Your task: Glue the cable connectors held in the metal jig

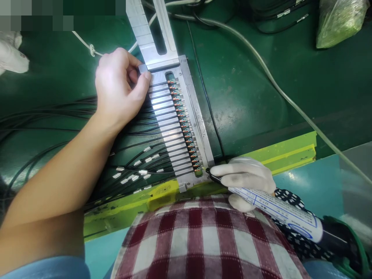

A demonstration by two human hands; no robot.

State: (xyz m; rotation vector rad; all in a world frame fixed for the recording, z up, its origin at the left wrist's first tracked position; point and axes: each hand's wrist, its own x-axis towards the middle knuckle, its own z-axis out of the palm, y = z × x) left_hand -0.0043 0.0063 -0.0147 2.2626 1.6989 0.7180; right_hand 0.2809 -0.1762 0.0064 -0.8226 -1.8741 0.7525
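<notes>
My left hand (122, 83), bare, pinches the upper left edge of a metal fixture (167, 131) between thumb and fingers. Black cables (162, 111) lie side by side across the fixture, their stripped ends with small coloured wires lined up along its slot. The fixture's hinged metal cover (151, 35) stands raised at the far end. My right hand (247, 178), in a white glove, is closed around a cylindrical tool (276, 209) with a white label and a black nozzle. The nozzle tip is close to the slot's near end; contact cannot be made out.
Loose cables with white tags (142, 172) lie left of the fixture. A yellow-green strip (285, 149) edges the green table (247, 97). A pale hose (261, 64) crosses on the right, and a plastic-wrapped green bundle (340, 25) is at the back right.
</notes>
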